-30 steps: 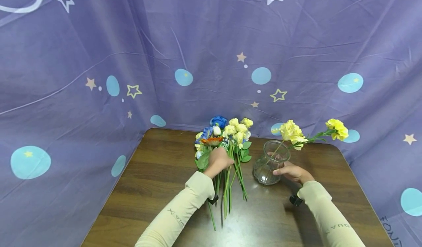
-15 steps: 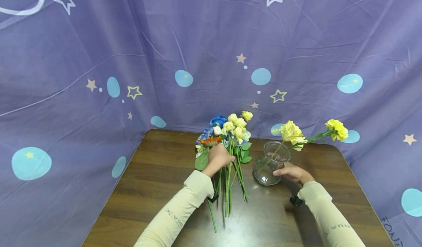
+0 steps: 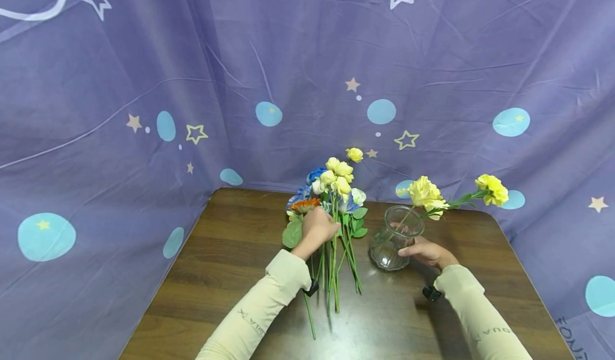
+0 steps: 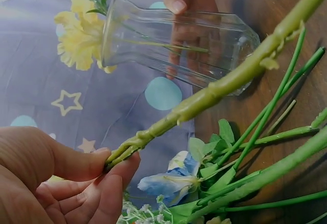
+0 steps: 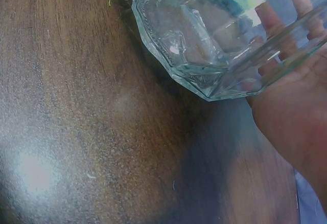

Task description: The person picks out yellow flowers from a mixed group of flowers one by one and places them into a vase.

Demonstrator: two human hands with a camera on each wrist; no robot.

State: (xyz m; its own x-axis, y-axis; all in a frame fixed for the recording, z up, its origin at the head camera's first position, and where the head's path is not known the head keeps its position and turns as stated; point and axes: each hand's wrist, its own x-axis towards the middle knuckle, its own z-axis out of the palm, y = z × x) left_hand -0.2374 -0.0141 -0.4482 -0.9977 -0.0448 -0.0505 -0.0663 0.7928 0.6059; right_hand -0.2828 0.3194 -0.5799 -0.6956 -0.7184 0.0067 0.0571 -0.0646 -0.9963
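The right hand [image 3: 427, 252] grips a clear glass vase [image 3: 386, 251] containing yellow flowers [image 3: 424, 192], their heads beyond that hand. Its sleeve [image 3: 473, 309] carries printing ("QUA" is readable). The left hand [image 3: 318, 226] pinches a pale-yellow spray [image 3: 340, 178] by its stem, beside an orange flower [image 3: 305, 205].
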